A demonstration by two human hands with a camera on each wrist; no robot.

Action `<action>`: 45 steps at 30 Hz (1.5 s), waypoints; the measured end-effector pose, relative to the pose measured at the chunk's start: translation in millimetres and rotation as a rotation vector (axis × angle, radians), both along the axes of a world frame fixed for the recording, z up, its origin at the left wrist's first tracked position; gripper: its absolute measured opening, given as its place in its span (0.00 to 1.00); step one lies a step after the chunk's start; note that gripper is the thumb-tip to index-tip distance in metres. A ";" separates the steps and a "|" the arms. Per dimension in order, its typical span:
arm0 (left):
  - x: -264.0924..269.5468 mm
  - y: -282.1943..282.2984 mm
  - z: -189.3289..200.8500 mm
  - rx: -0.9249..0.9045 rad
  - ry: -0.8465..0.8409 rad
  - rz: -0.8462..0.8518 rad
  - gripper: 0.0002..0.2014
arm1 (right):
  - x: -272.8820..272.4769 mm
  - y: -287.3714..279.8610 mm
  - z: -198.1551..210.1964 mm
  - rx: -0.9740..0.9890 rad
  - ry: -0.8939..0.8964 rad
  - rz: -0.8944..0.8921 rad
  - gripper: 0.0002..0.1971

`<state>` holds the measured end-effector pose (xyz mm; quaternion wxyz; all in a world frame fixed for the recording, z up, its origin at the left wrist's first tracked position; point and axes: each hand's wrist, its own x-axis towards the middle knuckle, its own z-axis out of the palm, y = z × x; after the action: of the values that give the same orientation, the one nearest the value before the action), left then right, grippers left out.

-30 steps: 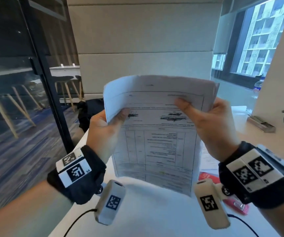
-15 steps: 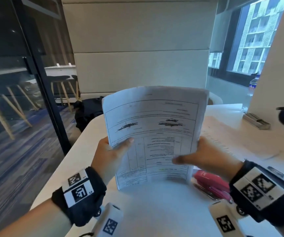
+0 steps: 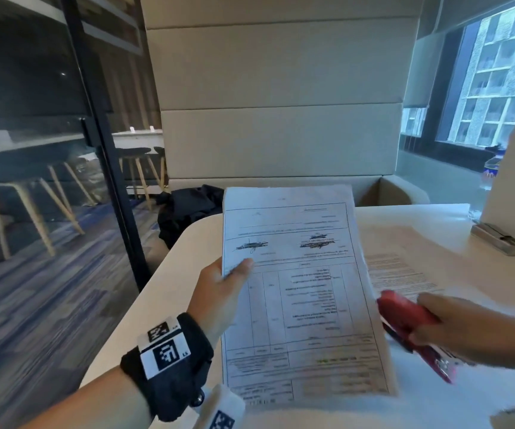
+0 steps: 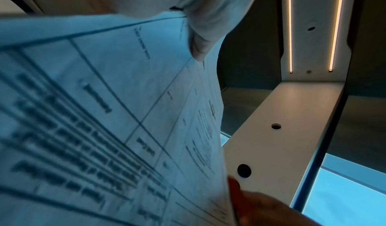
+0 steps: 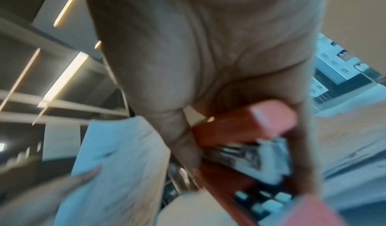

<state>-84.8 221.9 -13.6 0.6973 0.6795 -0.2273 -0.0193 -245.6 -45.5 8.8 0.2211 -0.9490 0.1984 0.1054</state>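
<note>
A stack of printed forms [image 3: 302, 292] is held above the white table [image 3: 188, 249], its print upside down to me. My left hand [image 3: 219, 292] pinches its left edge, thumb on the front page. In the left wrist view the page [image 4: 108, 114] fills the frame under my thumb [image 4: 208, 23]. My right hand [image 3: 466, 326] grips a red stapler [image 3: 405, 317] just right of the stack's edge. In the right wrist view the stapler [image 5: 246, 127] sits between thumb and fingers, its metal jaw showing, with the papers [image 5: 117, 163] to its left.
More printed sheets [image 3: 405, 267] lie on the table to the right. A metal box [image 3: 501, 239] sits at the far right. A padded booth seat [image 3: 281, 140] with a black bag [image 3: 188, 209] stands behind the table. A glass partition [image 3: 48, 150] runs along the left.
The stack came down from in front of my view toward the table. My right hand let go of the paper's right edge and took up the red stapler.
</note>
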 end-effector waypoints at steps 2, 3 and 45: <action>0.1 3.5 0.8 0.004 0.003 0.021 0.09 | 5.9 -6.9 5.9 0.287 -0.311 -0.158 0.03; -0.7 4.4 2.0 0.008 -0.002 0.023 0.09 | 8.3 -8.0 10.3 0.389 -0.479 -0.224 0.04; 34.6 -6.2 14.8 0.309 0.124 0.036 0.08 | 65.7 51.3 90.6 0.413 -1.074 -0.198 0.07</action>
<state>-50.3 215.7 1.3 0.5976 0.7799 -0.1660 -0.0837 -179.8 5.8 99.4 0.4799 -0.7836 0.1217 -0.3754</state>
